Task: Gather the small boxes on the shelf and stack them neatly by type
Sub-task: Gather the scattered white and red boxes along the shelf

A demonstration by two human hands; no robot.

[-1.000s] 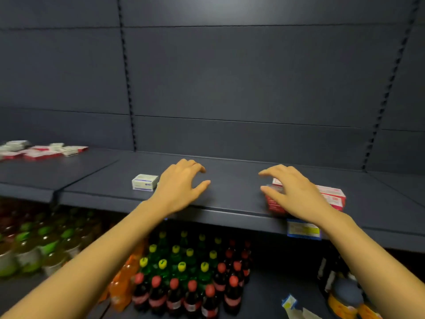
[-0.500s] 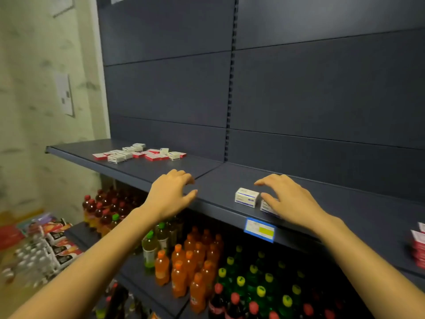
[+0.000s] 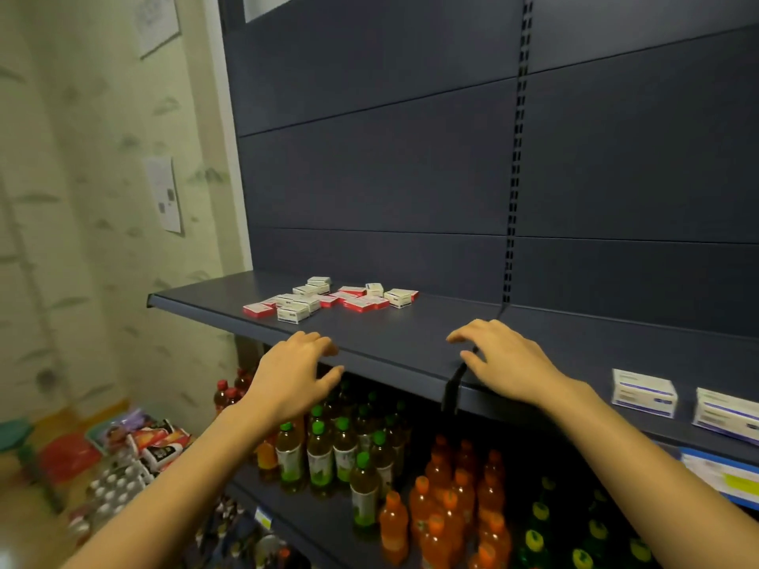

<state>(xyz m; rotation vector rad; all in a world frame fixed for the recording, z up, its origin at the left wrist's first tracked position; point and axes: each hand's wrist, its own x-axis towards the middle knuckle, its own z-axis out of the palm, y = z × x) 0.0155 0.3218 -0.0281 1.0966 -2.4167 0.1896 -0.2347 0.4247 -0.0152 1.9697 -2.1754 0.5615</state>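
Reaching for the loose boxes

The boxes [image 3: 328, 299] lie in a jumble, reds and whites mixed, toward the back-left of the shelf [image 3: 410, 334], well apart from both my hands. A white pair [image 3: 644, 393] sits near the front edge, off to my right. My left hand [image 3: 293, 373] hovers at the shelf's front lip and my right hand [image 3: 507, 363] over the seam between bays. The fingers of both are loosely spread and hold nothing. To do this well, I'd reach the jumble, part reds from whites first, then square each stack, staying back from the lip so nothing drops onto the bottles [image 3: 361, 453] below.
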